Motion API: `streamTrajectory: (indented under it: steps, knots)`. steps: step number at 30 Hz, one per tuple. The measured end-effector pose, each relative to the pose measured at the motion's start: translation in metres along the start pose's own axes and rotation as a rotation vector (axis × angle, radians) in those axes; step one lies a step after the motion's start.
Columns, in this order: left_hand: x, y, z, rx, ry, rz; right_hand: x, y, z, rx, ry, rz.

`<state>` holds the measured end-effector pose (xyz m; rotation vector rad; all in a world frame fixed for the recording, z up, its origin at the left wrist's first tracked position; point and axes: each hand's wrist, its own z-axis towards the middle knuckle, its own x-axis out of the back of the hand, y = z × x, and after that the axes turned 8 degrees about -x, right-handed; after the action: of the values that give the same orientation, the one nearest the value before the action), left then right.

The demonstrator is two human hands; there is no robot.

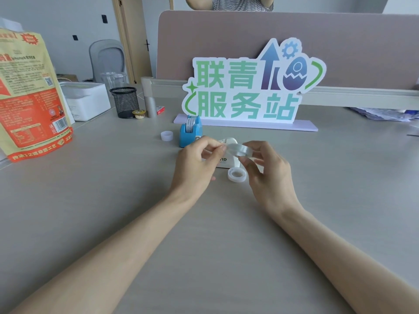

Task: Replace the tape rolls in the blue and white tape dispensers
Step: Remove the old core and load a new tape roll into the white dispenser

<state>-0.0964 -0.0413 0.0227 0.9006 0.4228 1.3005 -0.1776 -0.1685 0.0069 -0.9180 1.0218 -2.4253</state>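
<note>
Both hands hold a clear tape roll (240,150) above the table. My right hand (266,172) grips its right side. My left hand (197,165) pinches its left edge between thumb and forefinger. Behind and under the hands stands the white tape dispenser (229,160), mostly hidden. A blue tape dispenser (190,132) with a patterned roll in it stands just beyond my left hand. A white tape roll (237,174) lies flat on the table between my hands. A small white ring core (166,135) lies left of the blue dispenser.
A large standing sign (249,87) on a lilac base runs behind the dispensers. At left are an orange snack bag (29,96), a white box (87,98), a black mesh pen cup (124,102) and a grey tube (150,106). Another person sits beyond the partition (242,2).
</note>
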Motion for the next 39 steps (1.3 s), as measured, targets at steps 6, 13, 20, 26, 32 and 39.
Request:
streamTrajectory:
  steps: [6,13,20,26,32,39]
  knots:
    - [-0.008,-0.025,0.015,-0.172,0.129,0.152,-0.019,0.002,0.025,0.132,0.073,-0.055]
    - [-0.017,-0.047,0.04,-0.108,0.203,0.183,-0.035,0.014,0.05,0.116,0.092,-0.082]
    - [-0.015,-0.054,0.043,-0.111,0.227,0.22,-0.038,0.019,0.055,0.11,0.013,-0.095]
    - [-0.015,-0.057,0.045,-0.04,0.185,0.258,-0.039,0.023,0.057,0.114,0.037,-0.064]
    - [-0.014,-0.051,0.043,0.016,0.169,0.227,-0.039,0.026,0.058,0.079,0.019,-0.041]
    - [-0.014,-0.048,0.041,-0.017,0.169,0.214,-0.041,0.027,0.056,0.121,-0.013,-0.114]
